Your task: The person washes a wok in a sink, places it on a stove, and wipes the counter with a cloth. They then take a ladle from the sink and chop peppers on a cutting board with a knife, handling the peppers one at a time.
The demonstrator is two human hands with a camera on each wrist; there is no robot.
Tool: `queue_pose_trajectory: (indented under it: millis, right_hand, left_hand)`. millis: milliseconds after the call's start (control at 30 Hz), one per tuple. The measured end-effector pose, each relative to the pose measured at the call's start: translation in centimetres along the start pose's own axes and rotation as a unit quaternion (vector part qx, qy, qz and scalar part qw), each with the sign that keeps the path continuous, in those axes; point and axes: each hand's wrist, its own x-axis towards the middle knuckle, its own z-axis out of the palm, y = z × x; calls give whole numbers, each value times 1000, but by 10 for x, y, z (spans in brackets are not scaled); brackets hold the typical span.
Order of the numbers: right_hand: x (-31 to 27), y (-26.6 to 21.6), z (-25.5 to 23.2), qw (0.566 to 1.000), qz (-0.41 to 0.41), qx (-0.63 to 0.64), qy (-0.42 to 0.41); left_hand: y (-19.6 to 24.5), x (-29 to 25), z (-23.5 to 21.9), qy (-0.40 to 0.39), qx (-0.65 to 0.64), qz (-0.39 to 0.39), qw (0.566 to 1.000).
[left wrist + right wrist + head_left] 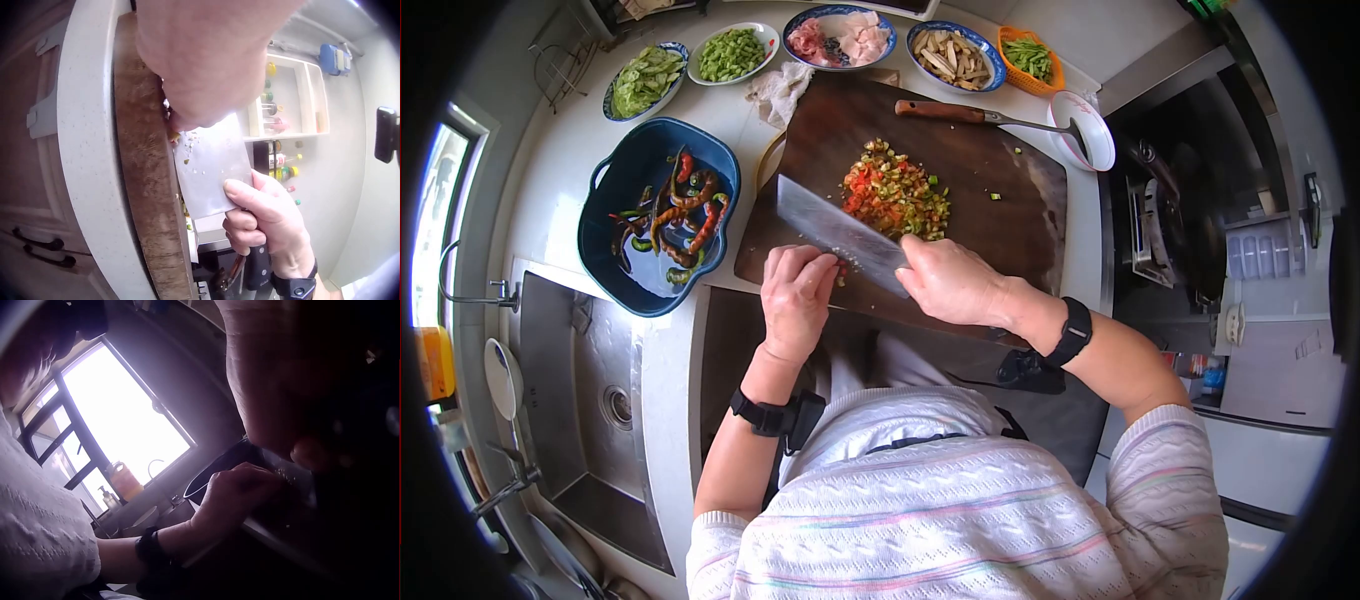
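My right hand (955,283) grips a broad-bladed cleaver (835,232), its thumb against the blade in the left wrist view. The blade slants across the near left part of the dark wooden cutting board (1005,235), with small bits stuck to its face. Beside the blade, my left hand (795,290) has its fingers bent together, pinching a small reddish pepper piece (841,272) mostly hidden by the fingertips. Beyond the cleaver lies a heap of chopped red and green peppers (897,195). Whole red and green peppers (690,208) lie in a blue basin (590,240) left of the board.
A spatula (945,112) lies across the board's far edge, its head over a white bowl (1103,130). Plates of sliced greens (647,80), meat (860,40) and pale strips (948,58) line the back. An orange basket (1055,75) stands there too. The sink (605,350) is at left.
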Motion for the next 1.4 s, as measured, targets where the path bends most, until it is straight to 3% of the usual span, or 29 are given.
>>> queue_pose_trajectory:
  millis: [167, 900, 967, 1400]
  right_hand:
    - [-7, -8, -10, 1000, 20, 19, -9]
    - [-5, -13, -4, 1000, -2, 14, -6]
    - [-4, -14, -1, 1000, -4, 19, -7]
    - [0, -17, 2, 1000, 4, 11, -26]
  left_hand:
    - [-4, -6, -7, -5, 22, -40, 999]
    - [10, -9, -18, -52, 26, -48, 997]
    - [10, -13, -14, -49, 26, -77, 996]
    - [8, -12, -4, -8, 33, -57, 998]
